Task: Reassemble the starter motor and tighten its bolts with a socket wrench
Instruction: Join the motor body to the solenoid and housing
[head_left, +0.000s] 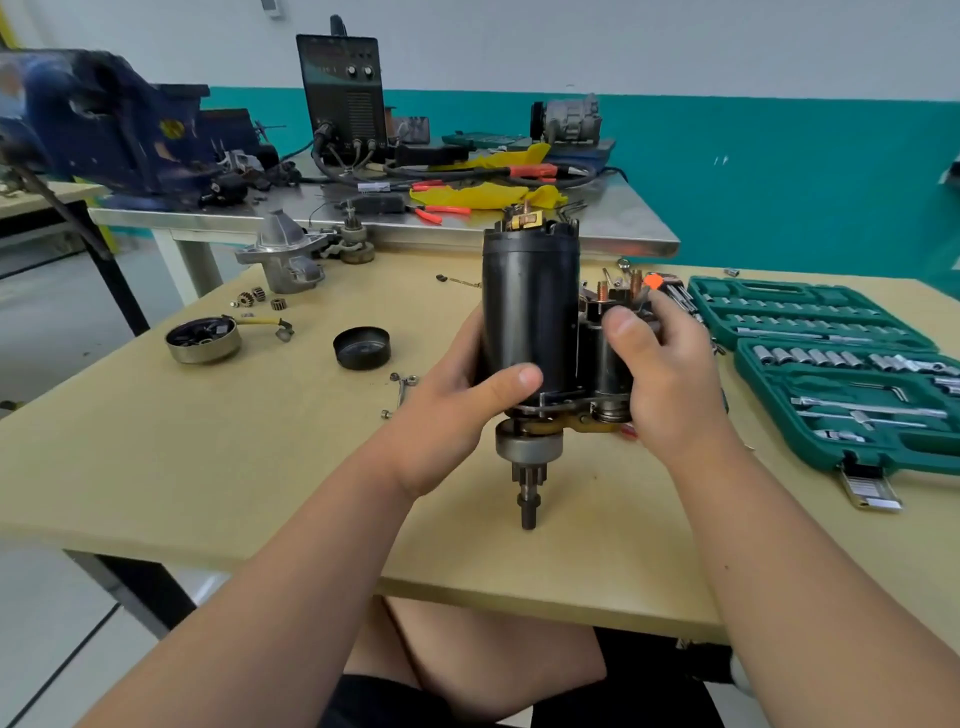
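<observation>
I hold the starter motor upright above the tan table (208, 467). Its black cylindrical housing (530, 301) shows brushes at the open top, and its pinion shaft (528, 493) points down. My left hand (457, 400) wraps the lower housing, thumb across the front. Beside the housing sits the solenoid (605, 358), gripped by my right hand (660, 374). Loose parts lie to the left: a silver nose housing (285, 254), a black end cap (361, 347), a round metal cover (203, 340), small gears (257, 299) and two bolts (401, 389).
An open green socket set case (841, 364) with sockets and wrench bars lies at the right. Behind stands a steel bench (623, 228) with a blue vise (98, 124), a black welder box (343, 93), cables, red pliers and yellow cloth.
</observation>
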